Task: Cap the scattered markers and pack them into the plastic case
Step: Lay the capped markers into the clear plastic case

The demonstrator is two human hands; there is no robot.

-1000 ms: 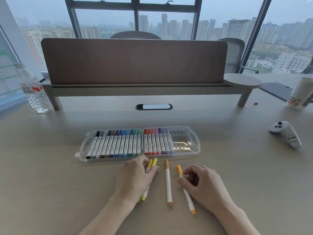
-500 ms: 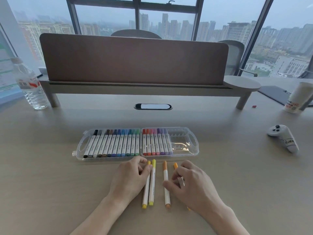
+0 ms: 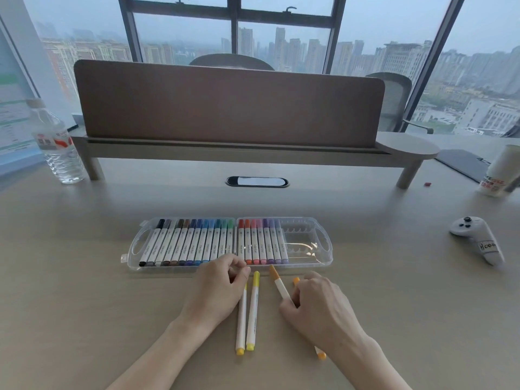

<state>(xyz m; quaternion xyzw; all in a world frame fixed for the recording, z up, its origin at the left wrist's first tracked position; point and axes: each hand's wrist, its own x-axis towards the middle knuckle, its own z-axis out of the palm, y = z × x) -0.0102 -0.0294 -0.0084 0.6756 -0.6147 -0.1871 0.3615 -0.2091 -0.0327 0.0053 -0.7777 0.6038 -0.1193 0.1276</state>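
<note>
Our right hand point(image 3: 320, 308) pinches an orange marker point(image 3: 278, 282); our left hand point(image 3: 216, 288), fingers curled, touches a yellow marker point(image 3: 241, 319). Case point(image 3: 323, 257) ahead; bottle point(image 3: 57, 144) left, controller point(image 3: 478, 239) right.

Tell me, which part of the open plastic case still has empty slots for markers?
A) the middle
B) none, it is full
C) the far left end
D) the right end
D: the plastic case shows bare clear slots at its right end, past the purple markers, while the rest is filled and four markers lie loose on the table.
</note>
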